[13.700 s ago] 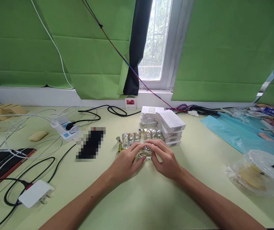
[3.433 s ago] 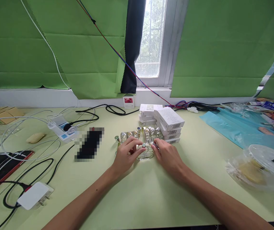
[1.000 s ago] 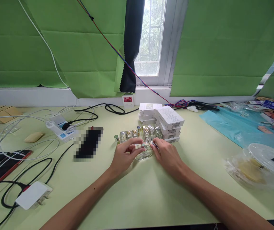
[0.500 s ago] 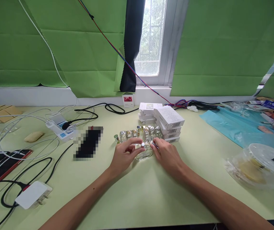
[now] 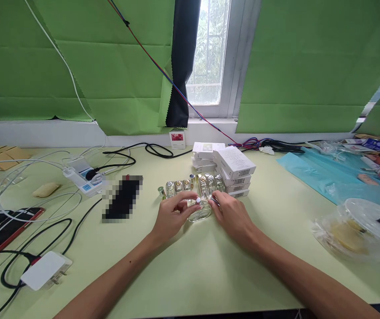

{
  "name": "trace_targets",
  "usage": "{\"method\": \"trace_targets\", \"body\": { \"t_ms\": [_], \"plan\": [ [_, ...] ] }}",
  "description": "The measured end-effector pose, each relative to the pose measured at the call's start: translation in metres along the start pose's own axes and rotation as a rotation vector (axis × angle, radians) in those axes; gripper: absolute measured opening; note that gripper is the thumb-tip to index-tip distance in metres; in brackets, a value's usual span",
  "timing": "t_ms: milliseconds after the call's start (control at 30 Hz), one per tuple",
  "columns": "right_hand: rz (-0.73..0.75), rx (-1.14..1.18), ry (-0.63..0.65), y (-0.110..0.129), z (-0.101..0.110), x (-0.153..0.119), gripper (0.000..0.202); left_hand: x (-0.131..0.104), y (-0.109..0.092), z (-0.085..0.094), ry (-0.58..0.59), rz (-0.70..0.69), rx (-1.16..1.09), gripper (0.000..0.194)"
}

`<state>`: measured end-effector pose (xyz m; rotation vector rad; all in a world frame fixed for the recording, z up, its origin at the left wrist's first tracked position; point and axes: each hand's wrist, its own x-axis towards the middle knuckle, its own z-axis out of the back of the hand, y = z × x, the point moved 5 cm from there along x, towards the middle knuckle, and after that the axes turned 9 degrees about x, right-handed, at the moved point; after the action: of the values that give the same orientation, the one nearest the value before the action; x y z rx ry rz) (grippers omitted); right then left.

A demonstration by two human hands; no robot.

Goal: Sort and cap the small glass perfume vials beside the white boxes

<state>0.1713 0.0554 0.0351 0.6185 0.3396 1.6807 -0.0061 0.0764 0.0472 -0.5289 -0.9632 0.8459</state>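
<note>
A clear glass bottle [image 5: 200, 213] lies on the pale green table, between my two hands. The thumb and index finger of my left hand [image 5: 174, 213] pinch the small silver-and-white piece at the bottle's top. My right hand [image 5: 230, 214] is closed on a small shiny metallic item [image 5: 215, 200] just right of the bottle; its exact form is too small to tell. Behind my hands stand several similar glass bottles [image 5: 178, 187] on the left and several more [image 5: 211, 184] on the right. A green-topped cap [image 5: 161, 192] is at the left end.
White boxes [image 5: 234, 162] are stacked behind the bottles on the right. A dark phone-like object [image 5: 123, 198], a power strip [image 5: 85, 179] and cables lie left. Right are blue plastic [image 5: 312, 173] and a bagged container [image 5: 352, 235].
</note>
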Motion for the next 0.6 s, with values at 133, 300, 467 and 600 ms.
{"method": "trace_targets", "body": {
  "t_ms": [133,300,467,600],
  "plan": [
    [0.001,-0.002,-0.003,-0.0002,-0.0006,0.0001,0.016,0.0000,0.0004,-0.0001,0.010,0.007,-0.007,0.019],
    [0.007,-0.001,-0.010,-0.0004,-0.0005,0.0005,0.016,-0.0003,0.0011,0.0015,0.031,0.023,0.004,0.023],
    [0.018,0.014,-0.020,-0.0012,-0.0017,0.0007,0.016,-0.0011,0.0030,0.0040,0.063,0.024,0.032,0.024],
    [0.028,0.027,-0.031,-0.0029,-0.0027,0.0002,0.015,0.0001,0.0004,0.0094,0.046,-0.088,0.133,0.022]
  ]
}}
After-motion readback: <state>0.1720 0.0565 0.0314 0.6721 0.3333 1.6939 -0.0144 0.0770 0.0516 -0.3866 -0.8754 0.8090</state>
